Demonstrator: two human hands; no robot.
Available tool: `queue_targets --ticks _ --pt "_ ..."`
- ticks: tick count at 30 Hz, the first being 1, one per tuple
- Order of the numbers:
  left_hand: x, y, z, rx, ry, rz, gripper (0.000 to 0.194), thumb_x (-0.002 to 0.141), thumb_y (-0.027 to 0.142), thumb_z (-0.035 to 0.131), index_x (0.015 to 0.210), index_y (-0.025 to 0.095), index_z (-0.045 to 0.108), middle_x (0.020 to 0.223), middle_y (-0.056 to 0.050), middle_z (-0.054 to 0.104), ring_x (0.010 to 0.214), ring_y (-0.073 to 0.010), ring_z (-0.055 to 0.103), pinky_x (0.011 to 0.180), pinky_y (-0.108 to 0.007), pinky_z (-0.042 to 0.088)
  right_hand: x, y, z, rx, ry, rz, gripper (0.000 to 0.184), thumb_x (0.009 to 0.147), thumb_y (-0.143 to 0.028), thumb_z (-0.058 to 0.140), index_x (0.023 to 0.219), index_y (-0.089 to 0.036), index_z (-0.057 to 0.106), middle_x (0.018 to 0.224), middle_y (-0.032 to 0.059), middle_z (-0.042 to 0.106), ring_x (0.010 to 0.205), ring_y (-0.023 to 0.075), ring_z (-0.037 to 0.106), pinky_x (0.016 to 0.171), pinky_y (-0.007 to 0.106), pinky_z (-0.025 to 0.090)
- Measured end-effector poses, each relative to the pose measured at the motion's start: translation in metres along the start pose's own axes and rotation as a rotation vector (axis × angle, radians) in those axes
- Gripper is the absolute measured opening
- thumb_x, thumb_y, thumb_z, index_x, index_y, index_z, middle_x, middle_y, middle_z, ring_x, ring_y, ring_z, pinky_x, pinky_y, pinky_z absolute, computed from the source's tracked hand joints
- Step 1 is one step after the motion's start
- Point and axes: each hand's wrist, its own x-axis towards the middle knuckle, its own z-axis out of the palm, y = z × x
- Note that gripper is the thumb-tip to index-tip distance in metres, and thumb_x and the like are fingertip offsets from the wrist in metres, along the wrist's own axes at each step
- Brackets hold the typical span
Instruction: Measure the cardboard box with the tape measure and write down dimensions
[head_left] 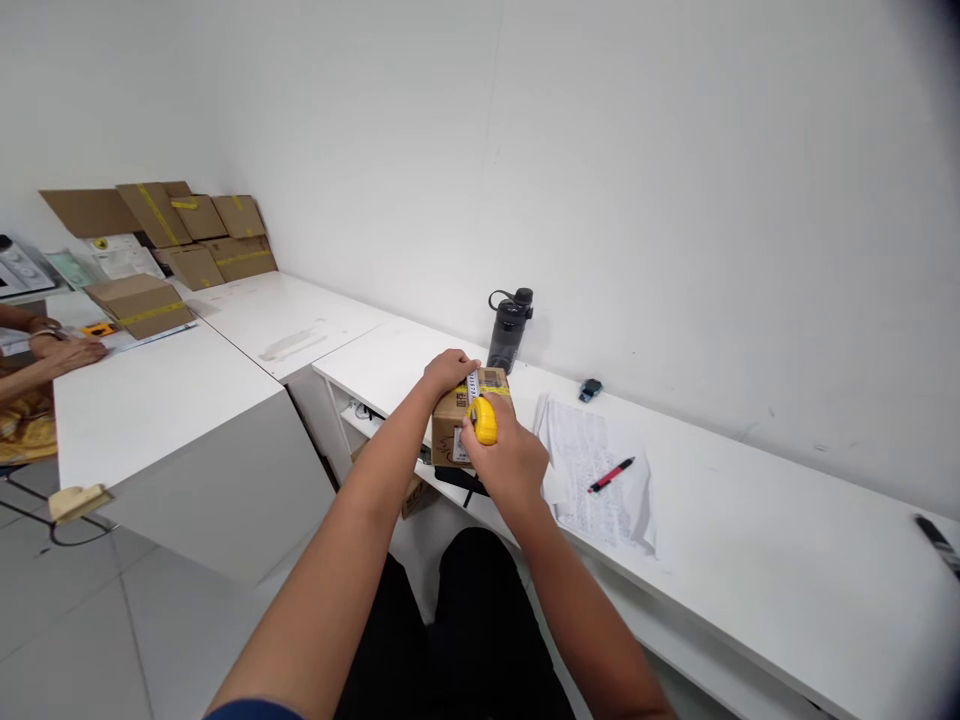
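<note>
A small cardboard box with printing, a label and yellow tape stands at the front edge of the white shelf table. My right hand is closed round a yellow tape measure at the box's near top edge. Its pale blade runs across the top of the box, away from me. At the far end of the blade, my left hand has its fingers bent and pressed against the blade's tip and the box. The left fingertips are partly hidden.
Behind the box stands a black bottle. Papers with a red and black pen lie to the right, a small dark object beyond them. Cardboard boxes are stacked far left, near another person's hands.
</note>
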Motion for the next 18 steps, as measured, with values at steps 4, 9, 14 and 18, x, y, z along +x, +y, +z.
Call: queue_targets --ticks 4,9,14,18 --pt "0.001 0.001 -0.001 0.002 0.018 0.004 0.037 0.078 0.055 0.058 0.072 0.019 0.06 0.075 -0.003 0.067 0.065 -0.0164 0.057 0.06 -0.027 0.039 0.009 -0.003 0.004 0.0 -0.018 -0.04 0.049 0.088 -0.047 0.043 0.132 -0.024 0.05 0.097 0.006 0.071 0.076 0.0229 0.065 0.064 0.03 0.041" --pt "0.0 0.002 -0.002 -0.013 0.026 0.027 0.034 0.079 0.051 0.057 0.07 0.018 0.059 0.075 -0.003 0.067 0.064 -0.0161 0.056 0.06 -0.027 0.039 0.02 -0.004 0.003 -0.033 -0.105 -0.008 0.052 0.089 -0.05 0.041 0.135 -0.026 0.044 0.095 0.0066 0.07 0.077 0.0255 0.066 0.062 0.032 0.041" --pt "-0.01 0.013 -0.009 -0.048 0.101 0.08 0.033 0.084 0.048 0.052 0.071 0.018 0.058 0.076 -0.003 0.065 0.069 -0.0154 0.056 0.063 -0.026 0.041 0.038 0.002 -0.006 -0.047 -0.184 -0.003 0.056 0.09 -0.049 0.043 0.139 -0.023 0.039 0.092 0.0084 0.072 0.078 0.029 0.067 0.061 0.034 0.044" --pt "-0.027 0.038 -0.025 -0.172 0.178 0.204 0.033 0.081 0.05 0.057 0.074 0.018 0.058 0.077 -0.002 0.065 0.072 -0.015 0.057 0.066 -0.025 0.043 0.045 0.022 -0.011 0.041 -0.13 -0.062 0.059 0.09 -0.051 0.043 0.141 -0.022 0.037 0.109 0.0104 0.07 0.088 0.0309 0.068 0.067 0.038 0.049"
